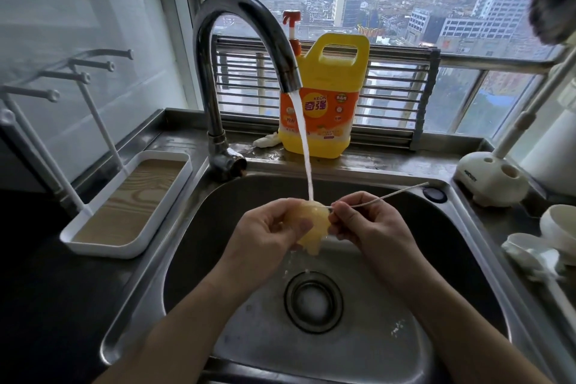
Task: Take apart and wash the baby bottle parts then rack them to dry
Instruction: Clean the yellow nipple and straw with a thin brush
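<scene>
My left hand grips a yellowish translucent bottle nipple over the steel sink, right under the running stream from the tap. My right hand pinches a thin wire-handled brush whose tip goes into the nipple; its handle points up and to the right. Water drips from the nipple toward the drain. A white drying rack with upright pegs and a wood-look tray stands on the counter to the left.
A yellow dish-soap jug with a red pump stands on the ledge behind the sink, before a metal roll-up rack. At right sit a white brush holder and white bottle parts.
</scene>
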